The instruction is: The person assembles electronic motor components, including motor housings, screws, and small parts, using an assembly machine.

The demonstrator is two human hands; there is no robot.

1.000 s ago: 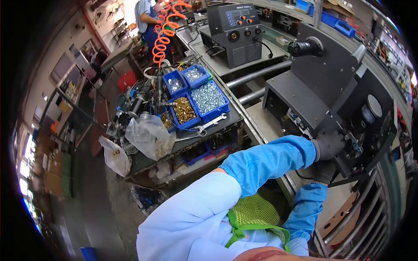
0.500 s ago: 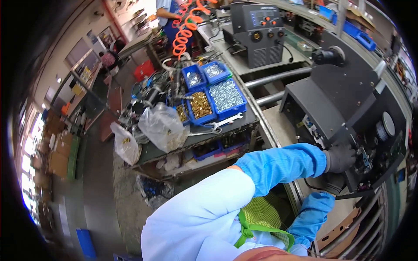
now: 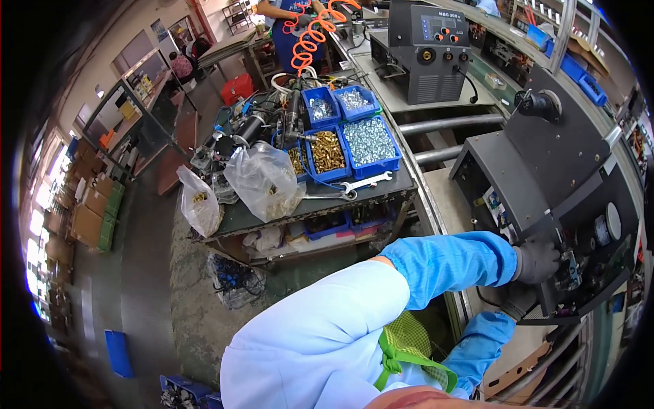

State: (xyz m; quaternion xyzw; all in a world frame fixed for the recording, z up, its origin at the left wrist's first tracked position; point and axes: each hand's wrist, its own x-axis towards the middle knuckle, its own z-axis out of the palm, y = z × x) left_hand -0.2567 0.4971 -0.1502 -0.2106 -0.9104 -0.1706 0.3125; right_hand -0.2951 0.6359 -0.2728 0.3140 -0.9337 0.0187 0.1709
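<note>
Head: left hand [image 3: 538, 262] and right hand [image 3: 519, 300] meet casing [image 3: 512, 174], fingers' spread and hold unclear.

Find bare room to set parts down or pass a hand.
Set down: pale board between conveyor rail and open welder housing; thin workbench strip in front of the open-ended wrench.
Hand pass: dark gap between two steel rollers, depth unclear.
Crowded: workbench behind wrench, with blue bins, plastic bags; housing around left hand, right hand.
</note>
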